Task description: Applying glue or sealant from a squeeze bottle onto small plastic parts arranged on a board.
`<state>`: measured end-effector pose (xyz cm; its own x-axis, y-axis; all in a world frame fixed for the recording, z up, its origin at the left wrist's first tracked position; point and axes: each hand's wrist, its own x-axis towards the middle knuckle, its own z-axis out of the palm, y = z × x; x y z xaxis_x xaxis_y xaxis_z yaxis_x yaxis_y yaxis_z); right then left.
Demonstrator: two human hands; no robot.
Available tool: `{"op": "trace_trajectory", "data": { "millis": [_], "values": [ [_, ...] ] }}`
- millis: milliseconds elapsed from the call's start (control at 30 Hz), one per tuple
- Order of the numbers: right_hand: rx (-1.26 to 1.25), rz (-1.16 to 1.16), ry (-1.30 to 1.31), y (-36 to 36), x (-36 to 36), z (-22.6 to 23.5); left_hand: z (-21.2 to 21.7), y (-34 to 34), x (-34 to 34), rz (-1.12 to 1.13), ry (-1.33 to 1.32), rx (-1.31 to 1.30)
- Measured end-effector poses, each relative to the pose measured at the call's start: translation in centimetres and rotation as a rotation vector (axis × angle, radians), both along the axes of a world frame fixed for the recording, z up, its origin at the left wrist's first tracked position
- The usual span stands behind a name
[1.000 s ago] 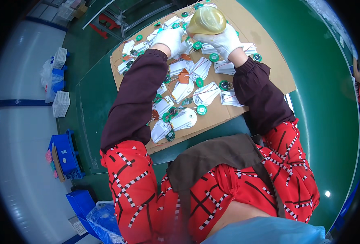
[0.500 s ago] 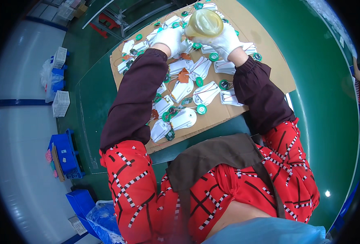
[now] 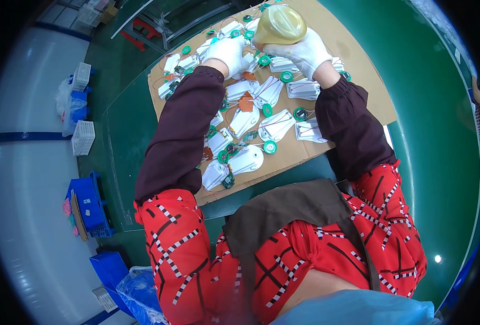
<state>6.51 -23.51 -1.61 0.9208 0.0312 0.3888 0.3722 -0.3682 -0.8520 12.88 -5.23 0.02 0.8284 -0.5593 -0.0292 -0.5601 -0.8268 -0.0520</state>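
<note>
Right hand (image 3: 304,51): gloved, gripping yellow squeeze bottle (image 3: 279,24).
Left hand (image 3: 227,52): gloved, curled on a white plastic part (image 3: 246,60).
Counter (image 3: 359,65): cardboard sheet.

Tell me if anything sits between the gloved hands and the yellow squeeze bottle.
Nothing visible does. The right hand is wrapped around the yellow squeeze bottle, and the left hand rests beside it on a white plastic part on the cardboard sheet. Other white parts lie below, nearer the person.
</note>
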Motion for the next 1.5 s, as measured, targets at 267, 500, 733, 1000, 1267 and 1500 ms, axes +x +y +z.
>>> {"op": "trace_trajectory", "data": {
  "millis": [267, 500, 733, 1000, 1267, 1500],
  "values": [
    [-0.029, -0.020, 0.008, 0.1, -0.4, 0.7, 0.3, 0.0, -0.2, 0.024, 0.083, -0.039],
    [0.065, -0.045, 0.034, 0.1, -0.1, 0.2, 0.7, -0.3, -0.1, 0.072, 0.155, 0.019],
    [0.091, -0.104, -0.023, 0.2, 0.5, -0.4, 0.2, 0.2, 0.1, 0.068, 0.154, -0.036],
    [0.751, -0.107, -0.370, -1.2, -1.8, 4.2, 0.0, -0.4, 0.2, 0.093, 0.100, 0.023],
    [1.010, 0.052, -0.481, -2.6, -6.9, 8.6, 1.4, -1.4, -1.1, 0.119, -0.056, 0.323],
    [0.467, -0.028, -0.175, -3.7, -6.9, 8.5, 1.2, -0.6, -0.4, 0.107, -0.024, 0.186]
  ]
}}
